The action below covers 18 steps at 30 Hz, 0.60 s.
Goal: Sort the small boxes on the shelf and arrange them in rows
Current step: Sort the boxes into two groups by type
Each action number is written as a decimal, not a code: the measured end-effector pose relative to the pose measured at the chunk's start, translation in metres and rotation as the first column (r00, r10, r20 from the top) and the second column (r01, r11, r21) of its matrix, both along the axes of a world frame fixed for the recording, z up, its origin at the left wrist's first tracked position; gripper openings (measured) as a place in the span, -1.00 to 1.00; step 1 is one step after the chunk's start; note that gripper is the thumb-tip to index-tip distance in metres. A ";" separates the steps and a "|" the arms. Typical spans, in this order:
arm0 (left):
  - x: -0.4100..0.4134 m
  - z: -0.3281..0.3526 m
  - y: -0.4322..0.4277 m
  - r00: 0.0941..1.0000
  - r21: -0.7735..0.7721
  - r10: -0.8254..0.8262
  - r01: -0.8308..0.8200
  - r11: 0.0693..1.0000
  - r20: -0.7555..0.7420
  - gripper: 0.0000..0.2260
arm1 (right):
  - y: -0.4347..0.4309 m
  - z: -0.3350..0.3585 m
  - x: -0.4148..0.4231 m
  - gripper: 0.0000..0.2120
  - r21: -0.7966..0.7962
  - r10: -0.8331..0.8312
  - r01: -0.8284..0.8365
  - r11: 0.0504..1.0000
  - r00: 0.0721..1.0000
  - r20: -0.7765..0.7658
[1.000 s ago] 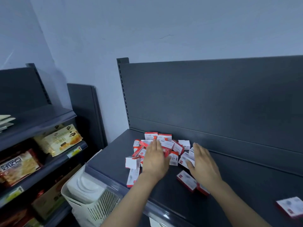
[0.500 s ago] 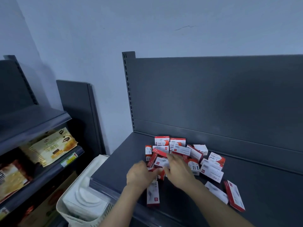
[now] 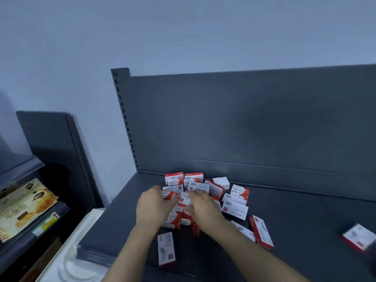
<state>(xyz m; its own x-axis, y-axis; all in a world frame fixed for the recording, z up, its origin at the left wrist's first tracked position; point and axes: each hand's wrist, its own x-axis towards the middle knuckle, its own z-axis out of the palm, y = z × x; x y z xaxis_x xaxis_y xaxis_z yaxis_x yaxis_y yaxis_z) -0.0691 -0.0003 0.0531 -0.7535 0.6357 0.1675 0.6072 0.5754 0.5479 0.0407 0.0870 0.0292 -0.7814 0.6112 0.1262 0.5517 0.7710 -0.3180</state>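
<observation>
Several small red-and-white boxes lie in a loose pile (image 3: 235,208) on the dark grey shelf (image 3: 305,220), near its back left corner. Both my hands are in the near side of the pile. My left hand (image 3: 153,206) curls round a small box (image 3: 169,194) that sticks out past its fingers. My right hand (image 3: 205,208) curls its fingers and thumb round another small box (image 3: 183,200). Two boxes (image 3: 184,178) stand upright side by side at the back. One box (image 3: 166,249) lies alone by the front edge.
A red-edged box (image 3: 261,231) lies right of my right forearm, and another (image 3: 358,240) sits blurred at the far right. The shelf's back panel (image 3: 244,129) rises behind. A white basket (image 3: 67,257) stands left below; snack packs (image 3: 24,206) fill the neighbouring rack.
Both hands went from flat on the pile to curled round boxes inside it. The view swung left and down, and the far-right box came back into view.
</observation>
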 end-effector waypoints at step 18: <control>0.272 0.014 0.171 0.905 0.059 -0.423 0.425 0.903 -0.052 -0.45 | 0.111 0.020 0.307 -0.68 0.008 -0.524 0.525 0.851 0.850 -0.056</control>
<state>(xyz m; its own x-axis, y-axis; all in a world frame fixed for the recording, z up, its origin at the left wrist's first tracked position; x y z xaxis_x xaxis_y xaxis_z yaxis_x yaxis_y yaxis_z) 0.2029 0.1708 0.0668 -0.4077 0.8801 0.2434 0.8062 0.2218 0.5485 0.3478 0.1979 0.0495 -0.3379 0.9248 0.1747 0.8600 0.3788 -0.3419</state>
